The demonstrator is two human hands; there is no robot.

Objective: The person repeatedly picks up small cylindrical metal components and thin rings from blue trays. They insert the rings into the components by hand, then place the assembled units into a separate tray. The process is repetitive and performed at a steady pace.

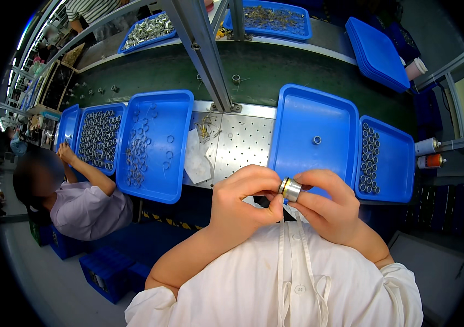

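Both my hands are at chest height, closed on one short silver metal cylinder (293, 191) with a dark and yellow band at its left end. My left hand (245, 199) pinches the banded end between thumb and fingers. My right hand (333, 204) grips the plain end, its thumb above and fingers below. The fingertips hide part of the cylinder. Just beyond my hands stands a large blue tray (313, 106) with a single small metal ring part (317, 140) in it.
Right of it, a blue tray (401, 163) holds rows of ring parts. At left stand a blue tray (158, 109) of thin rings and another of cylinders. A metal post (202, 54) rises behind the perforated plate (243, 141). A co-worker (82, 201) sits at left.
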